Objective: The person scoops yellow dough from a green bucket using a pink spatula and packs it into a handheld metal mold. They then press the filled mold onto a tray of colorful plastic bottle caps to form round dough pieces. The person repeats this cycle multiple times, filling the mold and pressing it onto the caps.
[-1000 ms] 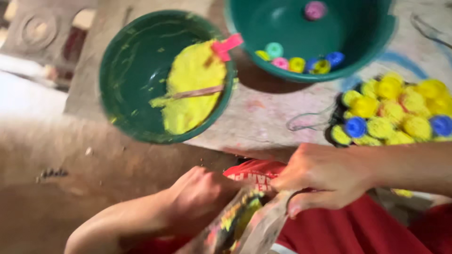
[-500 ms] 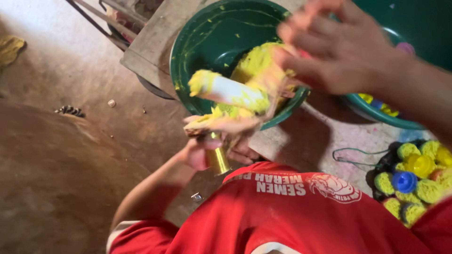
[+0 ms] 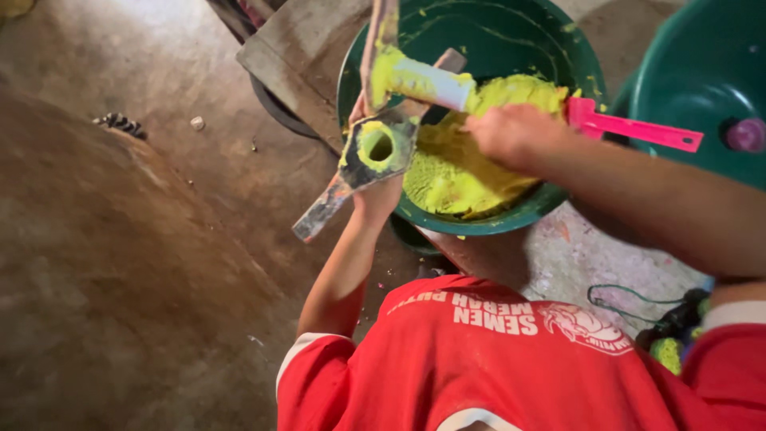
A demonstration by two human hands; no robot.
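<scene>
We wear a red shirt [image 3: 495, 359] with white trim at its short sleeves. White printed lettering and an emblem cross it. Our forearms are bare.

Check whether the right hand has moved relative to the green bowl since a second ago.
Yes. The right hand was below the green bowl, near the red shirt; now it is up over the bowl's yellow paste.

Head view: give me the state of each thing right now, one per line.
Left hand: gripping a paste-smeared mould tool, round hole facing the camera.
Right hand: over the yellow paste, fingers hidden.
White cylinder: coated yellow at one end.
Green bowl: part-filled with yellow paste.
Pink scraper: resting on the bowl rim.
</scene>
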